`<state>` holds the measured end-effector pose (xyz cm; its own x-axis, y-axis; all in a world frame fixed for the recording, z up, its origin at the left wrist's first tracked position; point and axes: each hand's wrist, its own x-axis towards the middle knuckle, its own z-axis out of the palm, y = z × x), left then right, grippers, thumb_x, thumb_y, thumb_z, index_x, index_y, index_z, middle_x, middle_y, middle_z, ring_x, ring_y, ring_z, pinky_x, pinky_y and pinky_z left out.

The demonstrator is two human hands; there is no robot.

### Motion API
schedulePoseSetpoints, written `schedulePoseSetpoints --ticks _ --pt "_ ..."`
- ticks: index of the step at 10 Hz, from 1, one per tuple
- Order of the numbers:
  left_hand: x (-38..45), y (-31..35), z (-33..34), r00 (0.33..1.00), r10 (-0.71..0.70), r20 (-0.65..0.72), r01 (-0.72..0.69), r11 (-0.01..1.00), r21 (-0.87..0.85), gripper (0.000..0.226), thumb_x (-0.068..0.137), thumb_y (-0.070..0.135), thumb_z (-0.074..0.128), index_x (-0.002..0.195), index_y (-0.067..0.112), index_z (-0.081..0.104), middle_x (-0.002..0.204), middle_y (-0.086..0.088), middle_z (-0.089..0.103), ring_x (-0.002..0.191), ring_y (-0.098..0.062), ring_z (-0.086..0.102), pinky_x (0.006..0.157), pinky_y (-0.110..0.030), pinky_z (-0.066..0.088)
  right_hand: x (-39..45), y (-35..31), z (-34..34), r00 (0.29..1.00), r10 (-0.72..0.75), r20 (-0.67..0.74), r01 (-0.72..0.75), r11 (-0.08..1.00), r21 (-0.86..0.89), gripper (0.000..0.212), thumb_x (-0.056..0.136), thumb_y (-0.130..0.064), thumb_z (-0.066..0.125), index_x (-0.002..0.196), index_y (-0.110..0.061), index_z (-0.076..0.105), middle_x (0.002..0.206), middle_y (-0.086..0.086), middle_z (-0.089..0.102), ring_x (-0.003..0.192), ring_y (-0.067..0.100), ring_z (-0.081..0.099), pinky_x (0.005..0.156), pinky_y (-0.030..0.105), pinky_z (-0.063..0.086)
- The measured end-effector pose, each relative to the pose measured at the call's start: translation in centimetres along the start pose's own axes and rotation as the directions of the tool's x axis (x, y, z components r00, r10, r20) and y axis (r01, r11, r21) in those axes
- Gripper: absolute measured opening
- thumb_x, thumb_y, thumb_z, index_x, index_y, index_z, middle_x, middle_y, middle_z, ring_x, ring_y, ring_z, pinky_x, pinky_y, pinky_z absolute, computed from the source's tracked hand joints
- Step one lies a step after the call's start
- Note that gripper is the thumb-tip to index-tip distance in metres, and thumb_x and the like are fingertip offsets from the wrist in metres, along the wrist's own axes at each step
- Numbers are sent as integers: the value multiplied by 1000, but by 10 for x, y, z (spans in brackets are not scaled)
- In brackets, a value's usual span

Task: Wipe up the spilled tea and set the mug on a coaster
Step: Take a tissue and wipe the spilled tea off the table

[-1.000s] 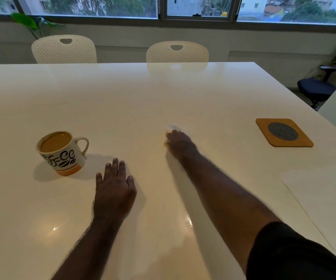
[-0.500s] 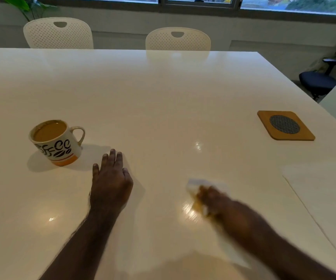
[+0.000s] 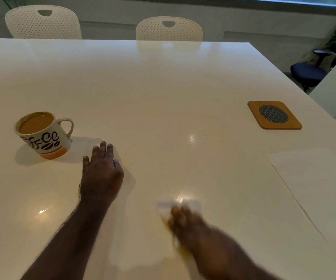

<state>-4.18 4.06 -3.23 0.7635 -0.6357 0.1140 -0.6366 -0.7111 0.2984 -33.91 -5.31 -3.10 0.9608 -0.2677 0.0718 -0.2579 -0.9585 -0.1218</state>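
A white mug (image 3: 45,136) with black lettering and an orange base stands at the left, full of milky tea, its handle to the right. My left hand (image 3: 100,170) lies flat and empty on the table just right of the mug, fingers apart. My right hand (image 3: 185,221) is blurred near the front of the table and presses a white, tea-stained cloth (image 3: 180,206) against the surface. A square wooden coaster (image 3: 274,115) with a dark mesh centre lies far right, with nothing on it.
The glossy white table (image 3: 153,87) fills the view. A white sheet (image 3: 316,184) lies at the right front. Two white perforated chairs (image 3: 43,23) stand behind the far edge, and a dark office chair (image 3: 308,72) is off to the right.
My right hand has swept the cloth from the table's middle back towards me. The left hand and mug have stayed put. The view has tilted downward.
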Motion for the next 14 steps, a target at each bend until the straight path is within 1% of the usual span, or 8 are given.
schedulePoseSetpoints --ticks 1,2,3,6,9,11,13,14 --pt "-1 -1 -1 1000 7 -1 -7 1000 3 64 93 37 16 153 16 21 162 -4 15 149 -19 10 120 -42 3 -34 -17 -5 984 -156 90 159 987 -27 49 104 -26 8 145 -19 35 157 11 26 145 26 11 115 30 14" --pt "-1 -1 0 1000 9 0 -9 1000 4 66 92 39 13 153 16 21 162 -4 14 149 -19 10 120 -42 2 -24 10 -40 982 12 186 -39 990 138 41 103 -26 27 128 -23 59 140 1 51 137 17 30 111 23 15" --pt "1 -2 2 1000 4 6 -5 1000 14 66 91 39 11 153 17 20 162 -3 13 149 -18 8 120 -42 2 -13 74 -37 969 246 3 -245 966 83 50 97 -8 42 145 -21 34 157 -3 19 146 17 19 117 24 5" --pt "2 -1 2 1000 2 2 -2 1000 6 64 93 38 14 153 17 21 162 -3 15 149 -19 10 120 -43 4 139 161 -50 801 590 -102 -581 807 107 34 101 -20 37 127 -7 53 132 16 56 116 32 55 95 35 42" --pt "4 -3 4 999 15 -32 -15 1000 -6 65 91 36 17 150 14 28 160 -6 22 148 -21 17 119 -44 8 170 6 -24 1000 18 25 -24 959 284 42 93 -8 49 135 -11 51 147 10 45 137 22 38 108 29 31" --pt "3 -2 3 1000 17 -20 -18 1000 -23 63 92 36 21 151 15 26 161 -5 21 148 -20 15 119 -43 7 75 -45 -16 950 -250 188 184 933 310 59 95 -10 46 149 -24 26 159 -7 6 146 12 -1 116 30 5" --pt "-6 4 -21 995 14 -94 -49 925 -378 64 88 30 36 151 20 30 161 1 19 147 -7 8 117 -30 0 48 5 -31 976 -80 201 -11 909 416 58 95 -8 41 147 -31 27 151 -21 -2 144 0 2 115 12 2" --pt "-13 -1 -42 960 -20 -279 -124 864 -489 59 85 24 45 144 18 43 154 -1 36 143 -7 22 118 -31 17 57 18 -47 995 32 94 -69 903 423 46 96 0 42 138 -18 46 152 -10 28 142 9 28 119 24 16"
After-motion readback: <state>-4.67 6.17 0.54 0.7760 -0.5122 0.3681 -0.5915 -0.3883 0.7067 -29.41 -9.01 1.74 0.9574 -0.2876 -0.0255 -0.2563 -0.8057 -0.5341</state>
